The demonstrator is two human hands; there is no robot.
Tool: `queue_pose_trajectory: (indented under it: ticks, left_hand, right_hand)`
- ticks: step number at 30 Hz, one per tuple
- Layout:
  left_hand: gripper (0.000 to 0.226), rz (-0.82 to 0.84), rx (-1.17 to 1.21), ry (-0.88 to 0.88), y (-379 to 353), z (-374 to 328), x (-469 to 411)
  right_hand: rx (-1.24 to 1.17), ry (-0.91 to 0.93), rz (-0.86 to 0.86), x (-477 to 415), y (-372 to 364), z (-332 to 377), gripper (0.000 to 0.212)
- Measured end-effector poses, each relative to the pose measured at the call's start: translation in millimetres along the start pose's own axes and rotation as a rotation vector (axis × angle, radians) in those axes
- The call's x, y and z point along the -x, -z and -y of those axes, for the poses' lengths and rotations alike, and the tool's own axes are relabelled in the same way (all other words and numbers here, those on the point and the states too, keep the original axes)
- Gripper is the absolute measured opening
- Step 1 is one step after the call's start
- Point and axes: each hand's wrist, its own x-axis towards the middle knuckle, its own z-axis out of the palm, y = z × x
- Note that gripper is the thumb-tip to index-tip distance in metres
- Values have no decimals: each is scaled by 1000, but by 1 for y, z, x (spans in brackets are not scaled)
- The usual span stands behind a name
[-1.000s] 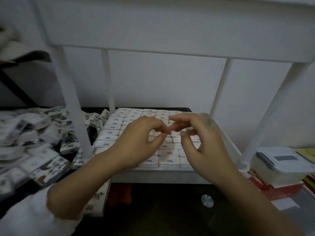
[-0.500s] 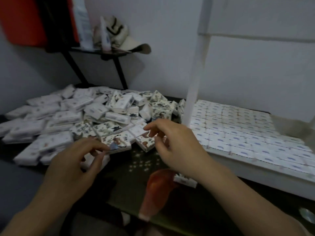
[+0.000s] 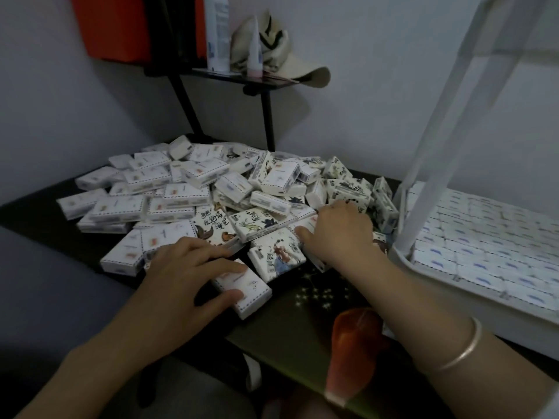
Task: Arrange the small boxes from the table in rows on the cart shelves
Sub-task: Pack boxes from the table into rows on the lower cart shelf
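Note:
A loose pile of small white boxes point(image 3: 187, 192), some with printed pictures, covers the dark table point(image 3: 326, 300). My left hand point(image 3: 184, 276) lies over one white box point(image 3: 248, 290) at the pile's near edge, fingers on top and thumb against its side. My right hand point(image 3: 338, 234) reaches into the pile, thumb along a picture box point(image 3: 279, 255), fingers curled over another box and mostly hidden. On the right, the white cart shelf point(image 3: 447, 285) holds flat rows of boxes point(image 3: 490, 249).
A white cart post point(image 3: 423, 189) rises just right of my right hand. A black wall shelf point(image 3: 242, 77) at the back carries a bottle, a cap and a red box. An orange-red object point(image 3: 354, 346) lies at the table's near edge.
The view swung left from the cart shelf to the table pile. Both hands left the shelf rows, moved to the pile, and now rest on boxes there.

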Motion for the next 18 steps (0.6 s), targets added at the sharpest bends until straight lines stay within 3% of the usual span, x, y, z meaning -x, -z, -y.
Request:
queue_pose_trajectory:
  ticks: [4, 10, 18]
  left_hand:
    - [48, 5, 122, 22, -1, 3, -1]
    - [70, -22, 280, 12, -1, -9, -3]
    - [40, -43, 372, -100, -7, -16, -13]
  right_hand:
    - [-137, -17, -19, -1, -2, -3, 76]
    - [-645, 44, -121, 3, -3, -8, 62]
    - [-754, 162, -297, 27, 19, -29, 61]
